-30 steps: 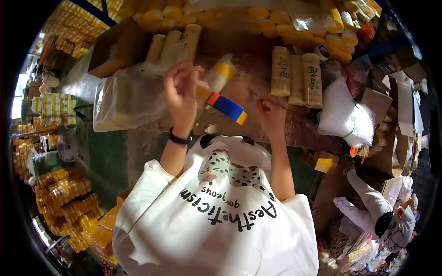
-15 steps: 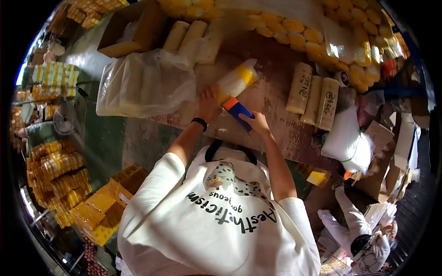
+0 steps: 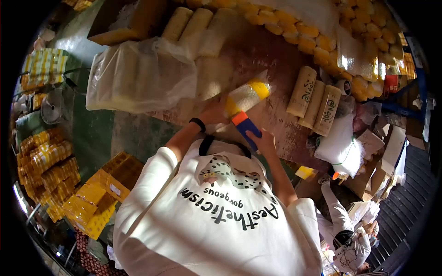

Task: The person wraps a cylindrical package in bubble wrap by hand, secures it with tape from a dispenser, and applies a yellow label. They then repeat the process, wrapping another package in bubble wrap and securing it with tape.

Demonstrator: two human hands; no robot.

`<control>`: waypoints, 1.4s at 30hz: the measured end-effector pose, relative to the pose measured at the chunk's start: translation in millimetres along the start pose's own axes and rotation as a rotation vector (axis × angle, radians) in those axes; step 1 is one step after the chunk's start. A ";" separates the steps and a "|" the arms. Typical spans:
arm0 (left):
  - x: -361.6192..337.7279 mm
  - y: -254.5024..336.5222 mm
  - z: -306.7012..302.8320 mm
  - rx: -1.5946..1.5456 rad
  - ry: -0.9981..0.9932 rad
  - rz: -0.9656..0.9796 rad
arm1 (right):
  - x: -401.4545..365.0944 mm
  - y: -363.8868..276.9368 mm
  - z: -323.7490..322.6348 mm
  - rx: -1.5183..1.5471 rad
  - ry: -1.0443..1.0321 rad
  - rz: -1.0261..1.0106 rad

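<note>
My left hand (image 3: 215, 110), with a black band at its wrist, is at the near left end of a clear plastic package (image 3: 248, 98) with yellow ends. Its fingers are partly lost in shadow and behind the package, and appear closed round that end. In my right hand (image 3: 266, 141) is a blue block-shaped tool (image 3: 247, 130) with an orange end, gripped by its lower part. The orange end touches or nearly touches the package's near end. What kind of tool it is, I cannot make out.
Cream-coloured rolls (image 3: 302, 92) with dark writing stand on the table at right. Rolls under clear plastic sheeting (image 3: 138, 76) lie at left, beside a cardboard box (image 3: 113, 34). Yellow-wrapped packs (image 3: 308, 31) line the back. Another person (image 3: 343, 234) is at lower right.
The package, my left hand and the tool in my right hand have moved slightly right and closer to me. The camera view has also shifted a little.
</note>
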State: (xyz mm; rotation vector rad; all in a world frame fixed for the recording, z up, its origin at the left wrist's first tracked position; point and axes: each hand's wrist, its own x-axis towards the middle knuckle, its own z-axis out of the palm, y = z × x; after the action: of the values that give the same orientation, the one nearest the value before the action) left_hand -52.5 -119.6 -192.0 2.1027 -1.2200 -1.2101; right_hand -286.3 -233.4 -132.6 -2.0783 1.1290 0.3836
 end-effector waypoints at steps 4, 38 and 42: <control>6.4 -7.8 3.2 0.012 0.026 0.048 | -16.4 0.2 -1.9 0.049 0.038 0.061; 15.7 -13.2 18.3 0.784 0.530 0.205 | 64.9 -37.4 52.0 0.002 0.144 0.234; 15.9 -6.3 2.0 0.635 0.390 0.116 | 85.4 -91.4 12.8 -0.038 -0.056 0.215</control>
State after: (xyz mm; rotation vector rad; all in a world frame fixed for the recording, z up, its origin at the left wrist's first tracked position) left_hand -47.4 -129.6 -205.0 2.4892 -1.6421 -0.3390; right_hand -161.8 -243.5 -147.5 -1.9712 1.3247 0.5675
